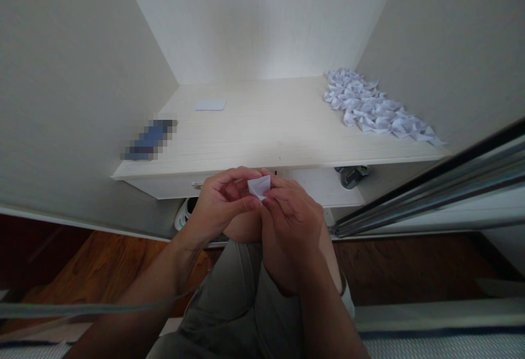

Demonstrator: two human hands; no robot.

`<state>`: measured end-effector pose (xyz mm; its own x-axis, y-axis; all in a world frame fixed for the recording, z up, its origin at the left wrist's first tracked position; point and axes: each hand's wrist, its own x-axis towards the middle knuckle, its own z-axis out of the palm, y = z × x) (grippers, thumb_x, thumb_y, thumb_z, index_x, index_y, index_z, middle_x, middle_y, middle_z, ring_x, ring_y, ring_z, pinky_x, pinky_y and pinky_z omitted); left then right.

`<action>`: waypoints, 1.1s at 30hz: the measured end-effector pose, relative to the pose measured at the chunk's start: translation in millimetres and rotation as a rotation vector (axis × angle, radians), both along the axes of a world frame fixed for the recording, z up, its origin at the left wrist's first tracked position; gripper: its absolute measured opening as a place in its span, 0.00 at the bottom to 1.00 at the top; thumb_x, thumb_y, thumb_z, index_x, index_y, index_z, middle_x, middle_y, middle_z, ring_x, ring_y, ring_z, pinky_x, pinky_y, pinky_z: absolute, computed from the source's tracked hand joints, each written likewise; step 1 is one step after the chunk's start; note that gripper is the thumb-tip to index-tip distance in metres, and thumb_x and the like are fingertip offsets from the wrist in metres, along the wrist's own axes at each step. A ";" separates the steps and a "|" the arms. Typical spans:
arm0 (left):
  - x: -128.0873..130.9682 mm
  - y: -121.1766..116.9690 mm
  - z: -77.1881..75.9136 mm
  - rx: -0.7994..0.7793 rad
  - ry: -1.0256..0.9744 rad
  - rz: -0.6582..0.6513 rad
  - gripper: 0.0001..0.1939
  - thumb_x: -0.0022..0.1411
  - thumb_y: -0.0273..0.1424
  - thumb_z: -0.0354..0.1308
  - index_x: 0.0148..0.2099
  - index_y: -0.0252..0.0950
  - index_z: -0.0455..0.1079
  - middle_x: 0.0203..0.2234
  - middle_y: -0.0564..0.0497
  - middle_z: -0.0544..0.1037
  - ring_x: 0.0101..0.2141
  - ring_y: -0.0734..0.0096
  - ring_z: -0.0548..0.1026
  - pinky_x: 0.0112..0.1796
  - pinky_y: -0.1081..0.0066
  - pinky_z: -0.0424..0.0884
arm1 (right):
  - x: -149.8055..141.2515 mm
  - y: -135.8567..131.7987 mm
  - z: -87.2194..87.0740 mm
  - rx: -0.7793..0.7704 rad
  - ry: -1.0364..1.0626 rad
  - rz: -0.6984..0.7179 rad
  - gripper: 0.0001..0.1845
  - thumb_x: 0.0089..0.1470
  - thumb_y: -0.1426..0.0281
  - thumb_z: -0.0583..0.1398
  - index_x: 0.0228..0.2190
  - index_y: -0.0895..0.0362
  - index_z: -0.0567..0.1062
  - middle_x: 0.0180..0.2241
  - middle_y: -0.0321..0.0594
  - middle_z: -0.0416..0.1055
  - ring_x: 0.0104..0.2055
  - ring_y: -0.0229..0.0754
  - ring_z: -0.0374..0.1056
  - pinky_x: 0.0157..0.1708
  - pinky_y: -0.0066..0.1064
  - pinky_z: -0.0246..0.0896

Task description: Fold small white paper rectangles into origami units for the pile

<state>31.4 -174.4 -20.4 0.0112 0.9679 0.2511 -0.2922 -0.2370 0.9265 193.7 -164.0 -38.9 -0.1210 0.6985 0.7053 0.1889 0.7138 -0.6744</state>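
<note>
My left hand (219,200) and my right hand (289,222) meet in front of a pale wooden shelf (262,129), just below its front edge. Both pinch a small folded piece of white paper (259,186) between thumbs and fingertips. The hands hover above my knees, which are in grey shorts. Part of the paper is hidden by my fingers.
A heap of several folded white paper pieces (375,107) lies along the shelf's right side. A flat sheet of white paper (210,105) lies at the back left, and a blurred dark object (150,139) near the left edge. A metal sliding-door rail (430,195) runs at right. The floor (102,260) is wooden.
</note>
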 end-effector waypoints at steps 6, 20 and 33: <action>-1.9 -2.2 -0.4 0.064 0.050 0.083 0.16 0.47 0.24 0.79 0.39 0.39 0.82 0.40 0.47 0.86 0.45 0.64 0.83 0.47 0.68 0.80 | 2.2 0.5 0.8 0.031 -0.120 0.004 0.08 0.66 0.74 0.61 0.38 0.49 0.79 0.53 0.38 0.81 0.58 0.46 0.75 0.58 0.47 0.72; -2.6 -7.5 -6.9 0.035 0.085 0.309 0.13 0.53 0.27 0.76 0.36 0.38 0.75 0.33 0.51 0.85 0.36 0.68 0.84 0.37 0.71 0.80 | -3.1 -0.9 2.9 -0.259 0.212 0.022 0.07 0.57 0.73 0.70 0.37 0.49 0.80 0.34 0.34 0.82 0.38 0.43 0.79 0.41 0.37 0.76; -1.3 -15.1 10.6 0.187 0.180 0.287 0.11 0.55 0.27 0.76 0.39 0.44 0.80 0.32 0.53 0.84 0.35 0.65 0.83 0.37 0.66 0.81 | -7.0 -8.1 0.2 -0.315 0.281 0.104 0.09 0.57 0.72 0.70 0.40 0.48 0.80 0.38 0.34 0.82 0.41 0.41 0.79 0.45 0.36 0.78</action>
<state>30.1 -189.4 -9.8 -0.1941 0.8754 0.4428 -0.0262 -0.4558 0.8897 186.7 -172.2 -38.7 -0.0359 0.8790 0.4754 -0.0954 0.4705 -0.8772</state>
